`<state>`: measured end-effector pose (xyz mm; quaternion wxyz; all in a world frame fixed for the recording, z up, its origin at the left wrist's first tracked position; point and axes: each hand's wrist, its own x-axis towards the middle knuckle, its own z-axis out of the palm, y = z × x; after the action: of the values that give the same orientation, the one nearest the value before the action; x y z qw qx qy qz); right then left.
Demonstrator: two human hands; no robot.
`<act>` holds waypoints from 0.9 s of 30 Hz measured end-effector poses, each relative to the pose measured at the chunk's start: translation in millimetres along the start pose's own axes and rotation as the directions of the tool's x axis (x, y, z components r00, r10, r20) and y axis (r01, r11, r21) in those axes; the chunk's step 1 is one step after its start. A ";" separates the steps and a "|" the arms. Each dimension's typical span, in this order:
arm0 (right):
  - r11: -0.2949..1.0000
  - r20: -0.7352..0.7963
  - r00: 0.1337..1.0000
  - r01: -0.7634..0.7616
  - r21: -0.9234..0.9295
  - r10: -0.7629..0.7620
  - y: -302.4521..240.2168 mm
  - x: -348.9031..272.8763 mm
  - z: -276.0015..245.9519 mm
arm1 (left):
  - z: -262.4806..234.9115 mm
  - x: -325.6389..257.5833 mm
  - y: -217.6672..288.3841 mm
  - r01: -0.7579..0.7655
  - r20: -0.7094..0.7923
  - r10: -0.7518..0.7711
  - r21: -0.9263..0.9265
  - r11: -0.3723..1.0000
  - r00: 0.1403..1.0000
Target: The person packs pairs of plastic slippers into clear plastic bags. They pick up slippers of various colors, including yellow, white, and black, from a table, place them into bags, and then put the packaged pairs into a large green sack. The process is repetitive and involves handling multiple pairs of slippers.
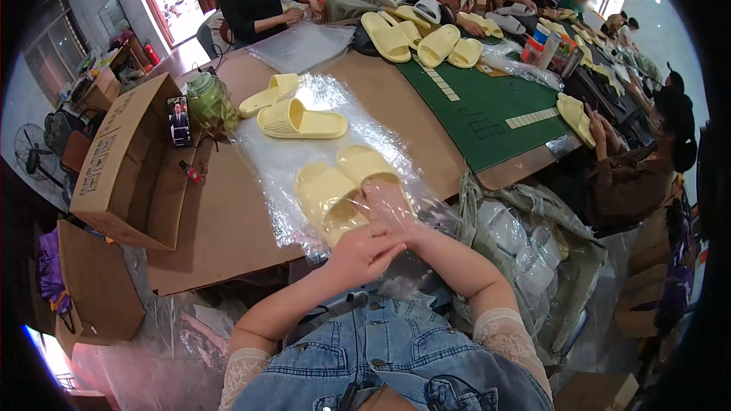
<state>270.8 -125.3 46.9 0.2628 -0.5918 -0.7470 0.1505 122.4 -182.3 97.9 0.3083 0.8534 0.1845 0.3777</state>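
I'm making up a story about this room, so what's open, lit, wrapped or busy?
Near slippers: seemingly inside clear plastic
Far slippers: unwrapped
Right hand: at the near slippers
Left hand: by the right wrist
Phone: screen lit
Cardboard box: open
Sack: open, holding things

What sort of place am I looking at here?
Probably a small slipper workshop or packing room: pale yellow slippers are laid out in quantity, clear plastic bags lie beside them, and several people are at work around the room.
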 end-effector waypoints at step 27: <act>0.942 -0.244 0.935 -0.300 -0.153 0.258 44.9 54.0 34.2 | -231.0 -68.6 -278.1 0.503 -0.617 -0.429 0.787 -0.358 0.660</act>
<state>278.8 -59.0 6.4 0.2630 -0.7271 -0.6322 0.0489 -120.0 75.8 -2.4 -0.2839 0.6173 0.7334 -0.0226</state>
